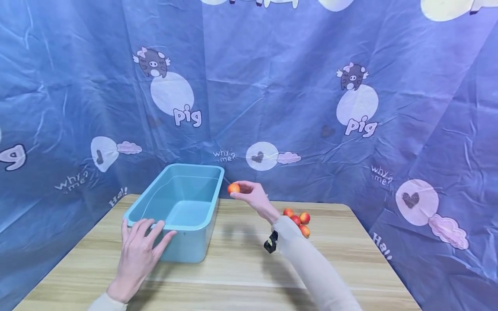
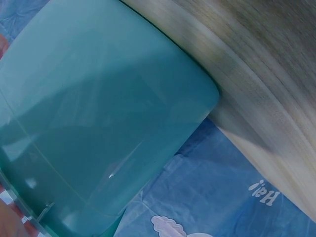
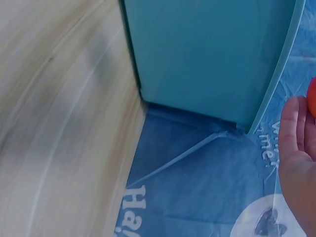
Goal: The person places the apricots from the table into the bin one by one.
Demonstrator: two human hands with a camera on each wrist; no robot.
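Note:
A light blue plastic bin (image 1: 208,216) stands on the left half of the table, its outer wall (image 2: 108,98) filling much of the left wrist view. My left hand (image 1: 136,252) grips the near rim, fingers over the edge and thumb along the outside. To the right of the bin, my right hand (image 1: 253,196) pinches a small round red-orange fruit (image 1: 233,188) between thumb and fingers. That fruit is raised over the table, close beside the bin's right rim. At the right edge of the right wrist view, part of the fruit (image 3: 312,98) shows at the fingertips.
Several similar fruits (image 1: 295,220) lie clustered on the wooden table (image 1: 241,276), partly behind the right forearm. A blue curtain (image 1: 311,108) printed with pigs hangs behind and around the table. A black strap mount (image 1: 270,242) sits at the right wrist.

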